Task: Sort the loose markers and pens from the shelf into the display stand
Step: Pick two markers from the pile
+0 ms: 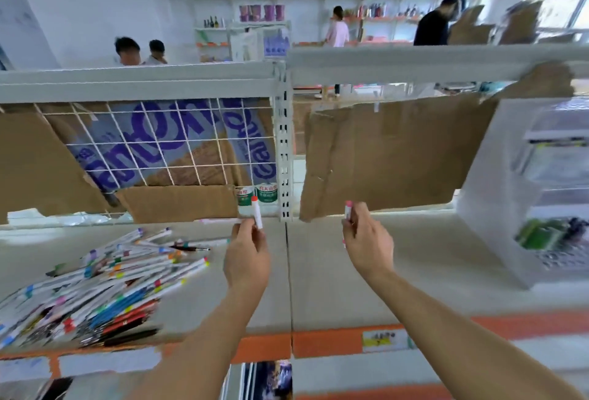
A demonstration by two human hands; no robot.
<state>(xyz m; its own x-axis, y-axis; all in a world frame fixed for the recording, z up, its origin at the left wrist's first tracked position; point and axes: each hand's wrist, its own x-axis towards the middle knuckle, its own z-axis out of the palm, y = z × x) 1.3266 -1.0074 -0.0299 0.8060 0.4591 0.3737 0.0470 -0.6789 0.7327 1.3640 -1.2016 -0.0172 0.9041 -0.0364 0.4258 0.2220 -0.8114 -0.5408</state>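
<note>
Now we are holding both hands up over the shelf (318, 272), one marker in each. Our left hand (247, 259) is pinching a white marker (257, 213) with a red cap between thumb and fingertips, the marker standing nearly upright with its cap at 12 o'clock. Our right hand (366, 240) is curling its fingers round a second marker (348, 210), whose pink cap is sticking out above the fist, also toward 12 o'clock. The two hands are sitting well apart, either side of the seam where the two shelf boards are meeting.

At 8 o'clock from the left hand, a pile (95, 284) of loose pens and markers is lying on the shelf, mostly white barrels with coloured bands, with blue, red and black ones nearer the front edge. At 3 o'clock from the right hand, the white stand (490, 208) is resting on the shelf, its tiers blurred; green items are showing in its lower tier. Cardboard (389, 157) is hanging behind the shelf at 12 o'clock.
</note>
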